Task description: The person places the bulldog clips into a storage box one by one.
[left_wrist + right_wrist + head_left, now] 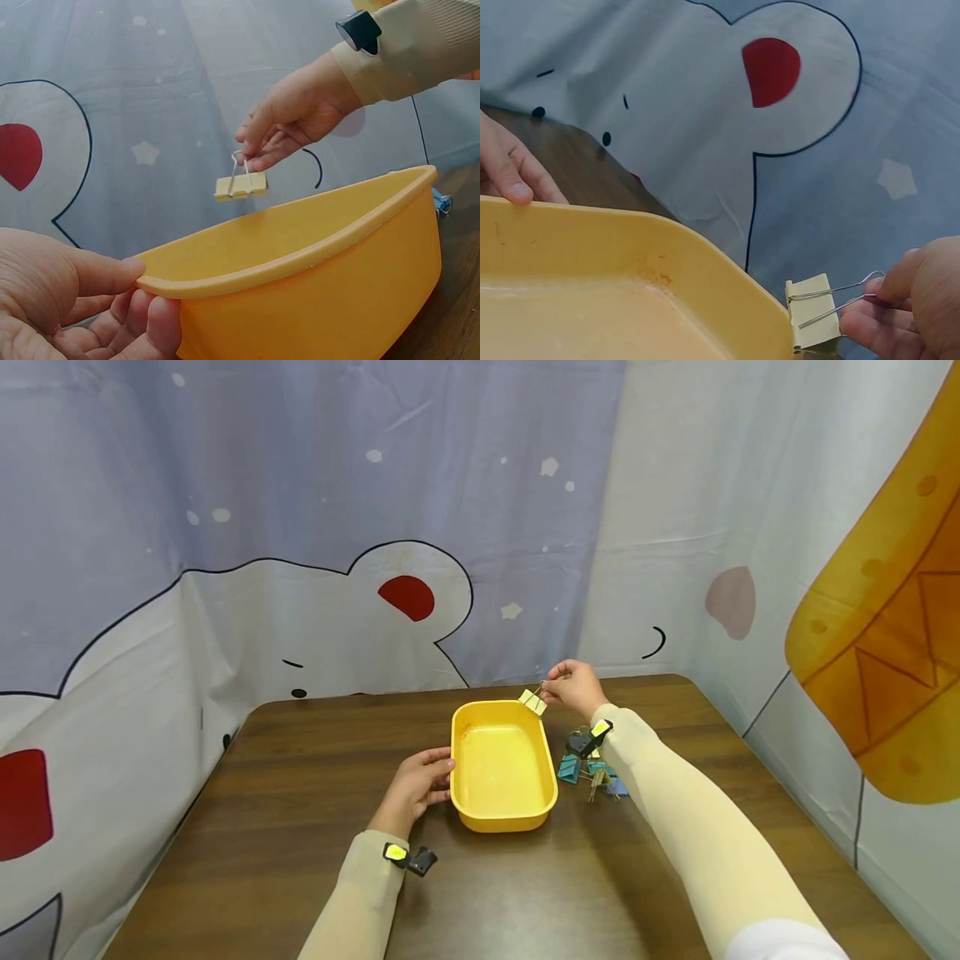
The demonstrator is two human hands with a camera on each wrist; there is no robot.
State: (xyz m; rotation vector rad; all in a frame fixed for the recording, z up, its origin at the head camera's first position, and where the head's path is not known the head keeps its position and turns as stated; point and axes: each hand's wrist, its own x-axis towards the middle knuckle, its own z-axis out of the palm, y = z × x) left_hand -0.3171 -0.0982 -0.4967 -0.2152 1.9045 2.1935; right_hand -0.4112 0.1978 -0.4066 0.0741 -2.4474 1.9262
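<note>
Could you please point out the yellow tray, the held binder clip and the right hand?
Yellow tray (502, 768): head view, bare inside floor.
Held binder clip (810, 309): right wrist view, yellow body.
Right hand (579, 687): head view, back of hand.

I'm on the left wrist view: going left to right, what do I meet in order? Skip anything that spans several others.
Left hand → pale yellow binder clip → right hand, its fingers pinching that clip → blue clip at the right, partly hidden.
</note>
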